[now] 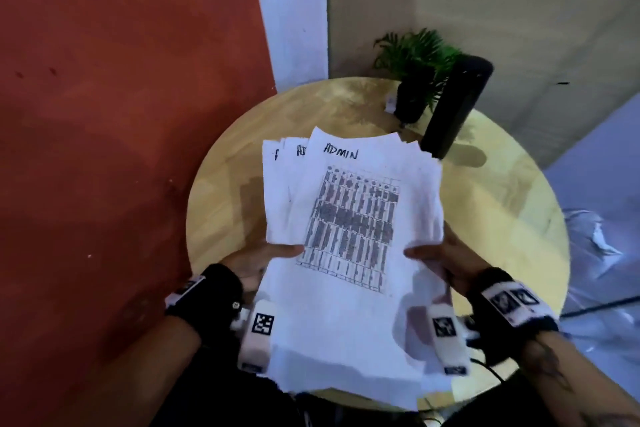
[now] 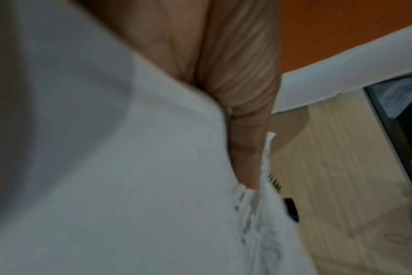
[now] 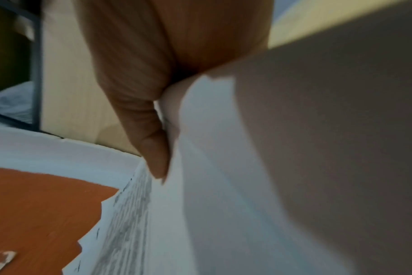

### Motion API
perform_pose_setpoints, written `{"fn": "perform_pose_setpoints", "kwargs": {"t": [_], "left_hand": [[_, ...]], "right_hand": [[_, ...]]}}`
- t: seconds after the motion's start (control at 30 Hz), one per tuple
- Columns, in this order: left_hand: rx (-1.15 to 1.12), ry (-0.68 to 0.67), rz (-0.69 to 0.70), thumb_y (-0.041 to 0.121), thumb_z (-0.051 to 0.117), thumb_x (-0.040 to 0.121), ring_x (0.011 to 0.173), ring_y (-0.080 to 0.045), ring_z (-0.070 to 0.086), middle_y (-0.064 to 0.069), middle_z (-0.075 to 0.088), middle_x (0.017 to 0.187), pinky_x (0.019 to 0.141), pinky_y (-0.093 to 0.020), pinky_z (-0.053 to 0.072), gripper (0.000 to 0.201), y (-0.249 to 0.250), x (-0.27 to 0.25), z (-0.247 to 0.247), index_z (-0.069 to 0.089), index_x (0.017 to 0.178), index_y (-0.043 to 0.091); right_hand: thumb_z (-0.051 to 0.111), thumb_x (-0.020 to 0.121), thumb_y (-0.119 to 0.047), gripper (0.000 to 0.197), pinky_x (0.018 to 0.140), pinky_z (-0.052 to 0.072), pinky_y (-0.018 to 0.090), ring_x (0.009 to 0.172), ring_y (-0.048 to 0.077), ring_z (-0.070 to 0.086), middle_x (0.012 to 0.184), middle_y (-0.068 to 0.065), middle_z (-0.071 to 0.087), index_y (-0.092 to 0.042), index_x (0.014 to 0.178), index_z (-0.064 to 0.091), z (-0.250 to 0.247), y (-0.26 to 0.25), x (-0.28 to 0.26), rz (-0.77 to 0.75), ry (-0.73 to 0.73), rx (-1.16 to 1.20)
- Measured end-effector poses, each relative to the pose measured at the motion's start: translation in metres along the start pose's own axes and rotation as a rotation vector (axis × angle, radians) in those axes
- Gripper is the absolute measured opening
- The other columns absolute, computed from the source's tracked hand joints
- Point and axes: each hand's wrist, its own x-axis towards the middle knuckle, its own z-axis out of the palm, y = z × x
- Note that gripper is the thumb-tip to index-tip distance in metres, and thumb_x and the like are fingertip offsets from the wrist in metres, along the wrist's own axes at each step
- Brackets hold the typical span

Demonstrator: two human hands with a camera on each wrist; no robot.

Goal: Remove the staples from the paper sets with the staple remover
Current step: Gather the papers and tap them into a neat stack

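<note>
A fanned stack of white paper sets (image 1: 349,236), the top sheet headed "ADMIN" above a dark printed grid, is held up over the round table. My left hand (image 1: 263,262) grips the stack's left edge, thumb on top. At the right edge my right hand (image 1: 440,260) grips it the same way. In the left wrist view the left thumb (image 2: 245,145) presses on the paper (image 2: 129,167); in the right wrist view the right thumb (image 3: 151,141) pinches the sheets (image 3: 223,186). No staple remover and no staples are visible.
The round light wooden table (image 1: 498,218) stands beneath the papers. At its far side are a small potted plant (image 1: 415,80) and a tall black cylinder (image 1: 457,107). A red floor (image 1: 104,149) lies to the left, crumpled clear plastic (image 1: 595,236) to the right.
</note>
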Motion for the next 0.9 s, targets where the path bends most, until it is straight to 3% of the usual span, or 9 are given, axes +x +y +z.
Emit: {"fn": "perform_pose_setpoints", "kwargs": {"t": [0.13,0.27,0.33,0.43,0.53,0.63,0.73,0.83,0.9], "left_hand": [[-0.032,-0.214,-0.158,0.022,0.098,0.025,0.082,-0.023,0.072,-0.013,0.074,0.094,0.071,-0.035,0.059,0.070,-0.022,0.010,0.047,0.076,0.090,0.004],[0.311,0.017,-0.297,0.028,0.085,0.067,0.122,-0.024,0.053,-0.016,0.053,0.135,0.102,-0.032,0.038,0.075,-0.043,0.030,0.090,0.053,0.127,-0.002],[0.443,0.123,-0.283,0.033,0.065,0.087,0.140,-0.028,0.029,-0.014,0.035,0.150,0.104,-0.027,0.031,0.062,-0.055,0.032,0.104,0.043,0.138,0.005],[0.395,0.186,-0.317,0.050,0.062,0.084,0.146,-0.030,0.009,-0.009,0.022,0.156,0.112,-0.039,0.021,0.071,-0.056,0.036,0.111,0.037,0.144,0.022],[0.373,0.217,-0.193,0.029,0.068,0.085,0.141,-0.029,0.026,-0.007,0.031,0.152,0.106,-0.038,0.027,0.071,-0.052,0.049,0.116,0.035,0.144,0.008],[0.435,0.238,0.216,0.002,0.059,0.090,0.134,-0.016,0.031,0.005,0.037,0.136,0.099,-0.020,0.026,0.064,-0.023,0.042,0.143,0.027,0.145,0.005],[0.467,0.372,0.646,-0.004,0.056,0.090,0.116,-0.008,0.040,0.001,0.042,0.128,0.089,0.000,0.031,0.048,0.006,0.016,0.162,0.040,0.135,-0.003],[0.265,0.408,0.782,0.006,0.071,0.081,0.094,-0.015,0.061,-0.007,0.063,0.110,0.088,-0.030,0.051,0.031,0.019,-0.006,0.161,0.061,0.111,0.009],[0.139,0.398,0.814,0.008,0.075,0.079,0.087,-0.021,0.064,-0.008,0.068,0.108,0.080,-0.034,0.050,0.033,0.024,-0.019,0.158,0.061,0.107,0.017]], "right_hand": [[0.064,0.068,0.021,0.068,0.075,0.057,0.034,0.088,0.018,0.069,0.101,0.002,0.072,-0.022,0.119,0.051,-0.045,-0.002,-0.051,-0.165,0.022,-0.001],[0.075,0.062,0.007,0.041,0.046,0.048,0.022,0.053,0.017,0.062,0.061,0.005,0.068,0.002,0.101,0.062,-0.070,0.039,-0.051,0.195,0.132,-0.107],[0.080,0.065,-0.008,0.041,0.056,0.048,0.026,0.063,0.022,0.059,0.072,0.010,0.067,0.005,0.101,0.064,-0.086,0.067,-0.037,0.349,0.204,-0.323],[0.078,0.065,-0.018,0.039,0.072,0.050,0.037,0.072,0.029,0.061,0.085,0.017,0.068,0.003,0.096,0.067,-0.102,0.083,-0.028,0.462,0.175,-0.338],[0.068,0.077,-0.010,0.028,0.068,0.047,0.032,0.076,0.027,0.056,0.094,0.019,0.066,0.003,0.101,0.065,-0.085,0.052,-0.036,0.452,0.186,-0.415],[0.052,0.087,-0.001,0.031,0.067,0.040,0.030,0.092,0.030,0.055,0.115,0.022,0.058,0.006,0.117,0.054,-0.056,0.017,-0.035,0.198,0.358,-0.621],[0.043,0.084,-0.003,0.035,0.062,0.033,0.026,0.085,0.029,0.058,0.095,0.019,0.062,0.000,0.116,0.055,-0.034,0.003,-0.047,-0.263,0.600,-0.502],[0.051,0.085,-0.002,0.037,0.070,0.041,0.024,0.084,0.014,0.054,0.094,0.011,0.065,-0.004,0.121,0.056,-0.024,-0.004,-0.067,-0.585,0.719,-0.227],[0.057,0.085,0.003,0.039,0.073,0.045,0.022,0.083,0.010,0.054,0.096,0.002,0.064,-0.004,0.123,0.053,-0.025,-0.012,-0.079,-0.631,0.698,-0.154]]}}
